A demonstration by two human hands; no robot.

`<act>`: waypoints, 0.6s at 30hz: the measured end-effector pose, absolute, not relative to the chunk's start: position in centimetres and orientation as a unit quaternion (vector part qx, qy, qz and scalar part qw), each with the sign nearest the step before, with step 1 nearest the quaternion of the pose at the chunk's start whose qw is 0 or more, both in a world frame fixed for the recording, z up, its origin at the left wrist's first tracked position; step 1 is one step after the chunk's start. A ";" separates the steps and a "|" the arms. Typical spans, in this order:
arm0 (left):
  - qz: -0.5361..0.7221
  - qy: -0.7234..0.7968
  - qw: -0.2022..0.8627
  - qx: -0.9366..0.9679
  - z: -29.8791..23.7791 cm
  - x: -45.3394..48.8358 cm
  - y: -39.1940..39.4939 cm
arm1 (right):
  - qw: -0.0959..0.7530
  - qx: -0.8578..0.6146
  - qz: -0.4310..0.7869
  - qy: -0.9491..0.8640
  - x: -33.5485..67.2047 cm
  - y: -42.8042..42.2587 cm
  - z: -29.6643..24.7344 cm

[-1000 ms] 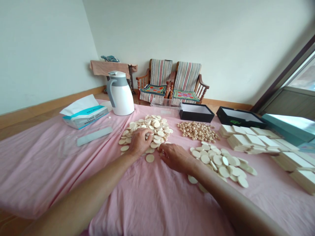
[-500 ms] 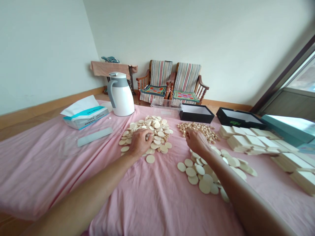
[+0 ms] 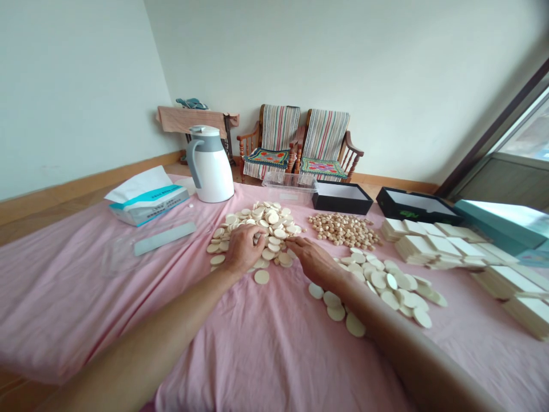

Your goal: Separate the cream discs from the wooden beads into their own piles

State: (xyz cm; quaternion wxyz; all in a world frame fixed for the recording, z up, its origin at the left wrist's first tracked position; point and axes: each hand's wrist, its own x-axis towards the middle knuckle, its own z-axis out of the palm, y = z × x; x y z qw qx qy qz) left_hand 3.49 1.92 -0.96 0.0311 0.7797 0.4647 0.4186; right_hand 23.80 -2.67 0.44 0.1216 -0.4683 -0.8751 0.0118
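Many flat wooden discs (image 3: pixel 272 229), left hand (image 3: pixel 242 248) atop

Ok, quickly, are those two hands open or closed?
Left hand: curled on the pale discs; whether it holds one cannot be told.
Right hand: open, holding nothing visible.

The left hand (image 3: pixel 243 249) is held palm down with fingers curled, the right hand (image 3: pixel 315 262) is angled leftward with fingers extended, and the left arm (image 3: pixel 141 326) and right arm (image 3: pixel 398 332) are reached forward from the near side.
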 end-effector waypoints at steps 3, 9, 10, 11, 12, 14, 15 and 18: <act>0.417 0.465 0.035 0.780 -1.0 3.5 1.9 | 0.080 -0.511 -0.011 -0.856 24.0 -2.7 0.9; 0.422 0.458 0.027 0.782 -0.8 3.4 1.9 | 0.037 -0.581 -0.042 -0.812 24.9 -2.2 0.7; 0.424 0.456 0.025 0.782 -0.8 3.4 1.9 | 0.036 -0.596 -0.040 -0.801 25.2 -2.0 0.6; 0.425 0.454 0.023 0.783 -0.8 3.4 1.8 | 0.038 -0.613 -0.040 -0.788 25.7 -1.8 0.6; 0.425 0.453 0.021 0.783 -0.8 3.4 1.8 | 0.039 -0.630 -0.042 -0.774 26.2 -1.7 0.7; 0.425 0.452 0.019 0.784 -0.7 3.4 1.8 | 0.054 -0.663 -0.067 -0.744 27.3 -1.5 1.1; 0.425 0.453 0.019 0.784 -0.7 3.5 1.8 | 0.068 -0.678 -0.087 -0.727 27.9 -1.4 1.3; 0.424 0.456 0.018 0.782 -0.7 3.5 1.8 | 0.106 -0.684 -0.118 -0.712 29.0 -0.8 1.7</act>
